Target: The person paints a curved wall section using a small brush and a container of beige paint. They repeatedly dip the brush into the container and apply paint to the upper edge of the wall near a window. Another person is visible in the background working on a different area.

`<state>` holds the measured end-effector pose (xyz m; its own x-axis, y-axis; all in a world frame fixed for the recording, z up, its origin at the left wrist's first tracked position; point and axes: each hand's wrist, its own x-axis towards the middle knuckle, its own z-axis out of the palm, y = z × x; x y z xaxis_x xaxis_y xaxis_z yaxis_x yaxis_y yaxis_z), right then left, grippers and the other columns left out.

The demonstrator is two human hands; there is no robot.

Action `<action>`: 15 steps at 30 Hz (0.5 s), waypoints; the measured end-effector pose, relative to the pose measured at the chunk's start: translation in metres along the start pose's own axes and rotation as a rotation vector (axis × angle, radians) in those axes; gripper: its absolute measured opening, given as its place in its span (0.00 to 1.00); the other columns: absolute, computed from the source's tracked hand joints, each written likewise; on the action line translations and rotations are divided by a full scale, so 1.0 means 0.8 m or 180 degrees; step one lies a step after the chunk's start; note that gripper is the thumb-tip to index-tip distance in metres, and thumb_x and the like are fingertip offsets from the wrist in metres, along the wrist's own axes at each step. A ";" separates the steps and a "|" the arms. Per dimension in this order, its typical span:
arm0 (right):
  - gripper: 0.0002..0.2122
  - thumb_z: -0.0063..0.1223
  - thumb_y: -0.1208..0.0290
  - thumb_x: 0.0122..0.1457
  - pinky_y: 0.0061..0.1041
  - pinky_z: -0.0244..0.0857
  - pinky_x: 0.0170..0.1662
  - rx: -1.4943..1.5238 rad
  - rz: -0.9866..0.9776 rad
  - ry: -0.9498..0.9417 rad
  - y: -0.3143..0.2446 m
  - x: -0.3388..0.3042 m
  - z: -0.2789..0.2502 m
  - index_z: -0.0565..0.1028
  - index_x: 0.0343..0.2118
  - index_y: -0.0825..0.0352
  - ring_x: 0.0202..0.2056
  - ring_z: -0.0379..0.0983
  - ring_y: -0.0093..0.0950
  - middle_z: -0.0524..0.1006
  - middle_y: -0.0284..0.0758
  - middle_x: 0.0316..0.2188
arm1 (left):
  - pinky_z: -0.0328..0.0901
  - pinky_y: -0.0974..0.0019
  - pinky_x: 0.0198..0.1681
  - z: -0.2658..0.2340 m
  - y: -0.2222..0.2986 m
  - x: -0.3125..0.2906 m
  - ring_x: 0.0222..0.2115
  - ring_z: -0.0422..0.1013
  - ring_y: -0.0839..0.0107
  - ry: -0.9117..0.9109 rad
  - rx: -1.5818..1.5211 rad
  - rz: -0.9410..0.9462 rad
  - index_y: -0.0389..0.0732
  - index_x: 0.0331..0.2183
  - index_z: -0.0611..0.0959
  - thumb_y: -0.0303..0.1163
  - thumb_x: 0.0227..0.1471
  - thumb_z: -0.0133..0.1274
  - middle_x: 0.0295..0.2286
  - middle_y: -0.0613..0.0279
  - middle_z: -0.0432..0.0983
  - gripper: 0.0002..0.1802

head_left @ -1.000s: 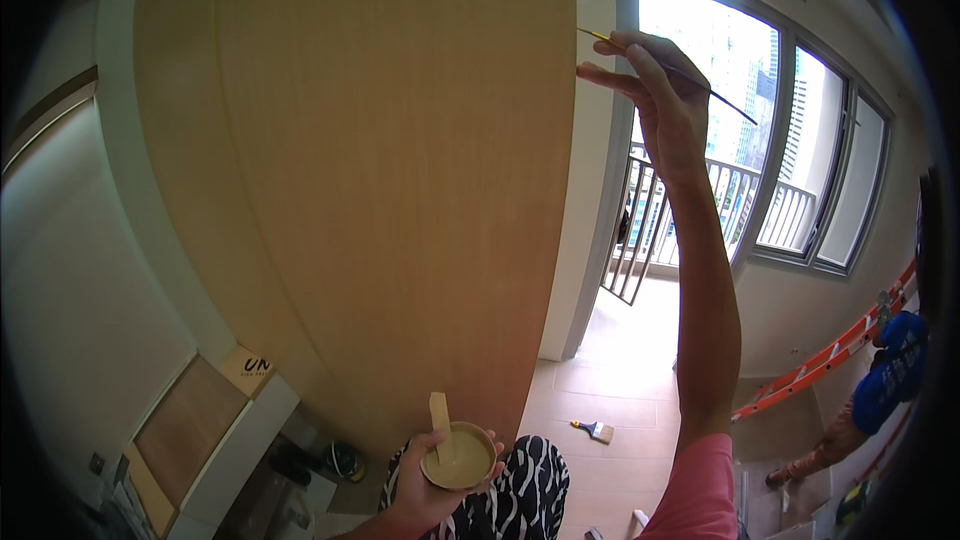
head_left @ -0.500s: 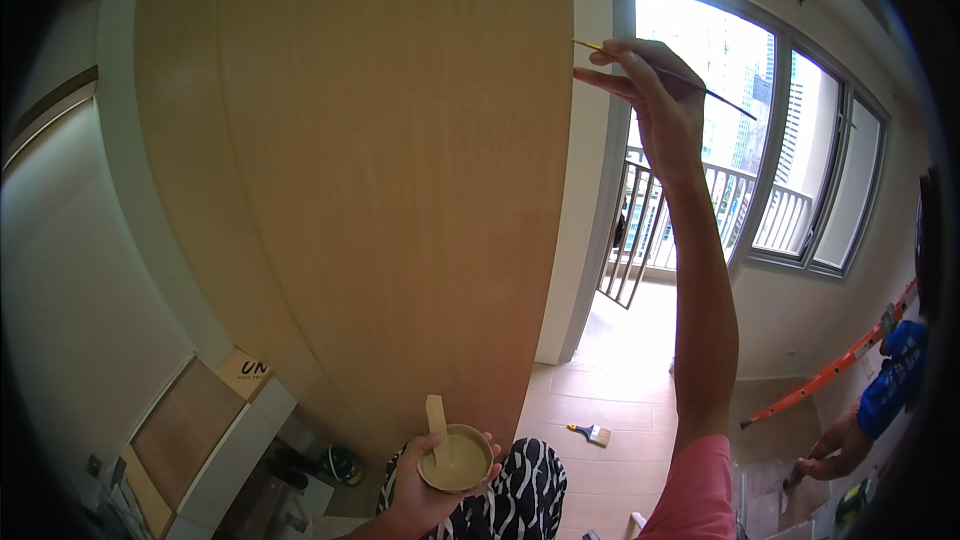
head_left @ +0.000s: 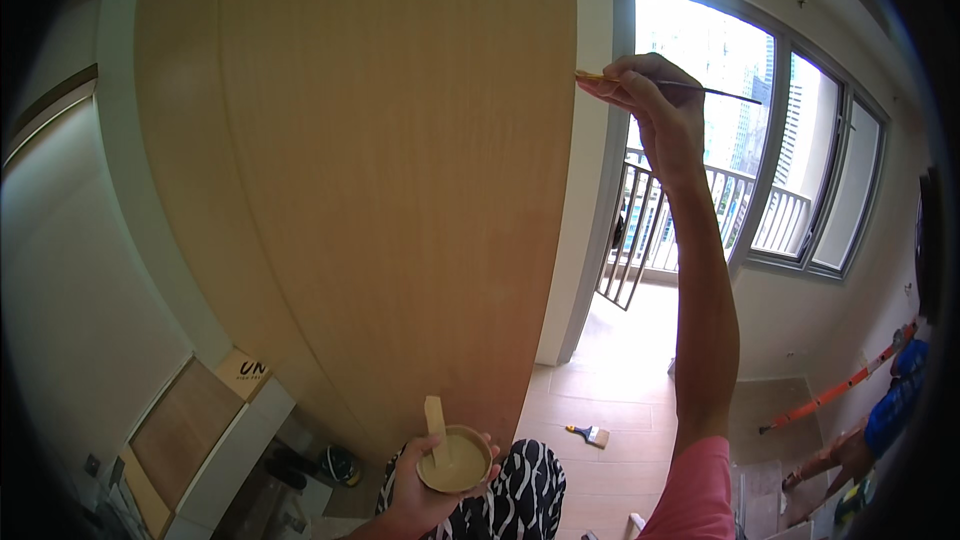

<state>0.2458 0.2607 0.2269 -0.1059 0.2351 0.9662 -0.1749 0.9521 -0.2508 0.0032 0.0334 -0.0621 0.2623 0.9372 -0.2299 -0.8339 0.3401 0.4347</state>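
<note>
Left hand: grasping cup, bottom centre
Cup: 1 stick inside
Right hand: pinching brush, upper right
Brush tip: at panel edge

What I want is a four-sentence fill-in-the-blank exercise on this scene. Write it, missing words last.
The right hand holds the thin brush, while the cup is in the ____.
The wide paintbrush lies on the ____.
The sleeve on the raised arm is ____.
The ladder is coloured ____.

Missing words: left hand; floor; pink; orange.
</note>
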 end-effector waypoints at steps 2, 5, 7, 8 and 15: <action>0.06 0.53 0.76 0.57 0.36 0.75 0.48 0.0266 -0.0003 0.0028 -0.007 0.002 0.006 0.79 0.33 0.73 0.37 0.81 0.36 0.80 0.41 0.28 | 0.61 0.46 0.57 0.000 0.000 -0.003 0.53 0.64 0.52 0.0058 0.0016 -0.0005 0.34 0.46 0.74 0.44 0.54 0.45 0.48 0.48 0.70 0.25; 0.06 0.54 0.76 0.57 0.36 0.75 0.48 0.0262 0.0022 -0.0061 -0.007 0.001 0.003 0.79 0.33 0.73 0.37 0.81 0.36 0.80 0.41 0.28 | 0.60 0.45 0.57 0.005 -0.003 -0.003 0.53 0.64 0.51 0.0104 0.0081 0.0034 0.35 0.45 0.75 0.45 0.54 0.46 0.49 0.48 0.70 0.24; 0.07 0.53 0.75 0.57 0.35 0.75 0.49 0.0067 0.0093 -0.0163 -0.004 -0.006 -0.003 0.78 0.33 0.74 0.37 0.81 0.37 0.80 0.42 0.28 | 0.61 0.45 0.57 0.002 -0.003 0.000 0.53 0.64 0.51 0.0098 0.0125 0.0053 0.35 0.45 0.76 0.45 0.54 0.46 0.48 0.48 0.70 0.25; 0.07 0.53 0.75 0.58 0.35 0.75 0.49 -0.0051 0.0147 -0.0215 -0.006 -0.009 -0.008 0.78 0.34 0.74 0.37 0.81 0.37 0.80 0.42 0.28 | 0.61 0.45 0.57 0.002 -0.003 0.000 0.53 0.64 0.51 0.0087 0.0140 0.0058 0.34 0.45 0.76 0.45 0.54 0.46 0.48 0.48 0.70 0.25; 0.16 0.45 0.69 0.66 0.39 0.72 0.53 0.0854 0.0271 0.0897 0.000 -0.098 0.011 0.72 0.49 0.76 0.44 0.77 0.39 0.76 0.43 0.39 | 0.64 0.47 0.55 -0.039 -0.015 0.002 0.51 0.68 0.50 -0.0385 -0.0604 -0.0033 0.34 0.51 0.74 0.46 0.56 0.44 0.48 0.46 0.73 0.29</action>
<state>0.2458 0.2409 0.1506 0.1353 0.3910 0.9104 -0.4305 0.8508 -0.3015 -0.0015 0.0287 -0.0952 0.3181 0.9401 -0.1225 -0.9043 0.3397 0.2585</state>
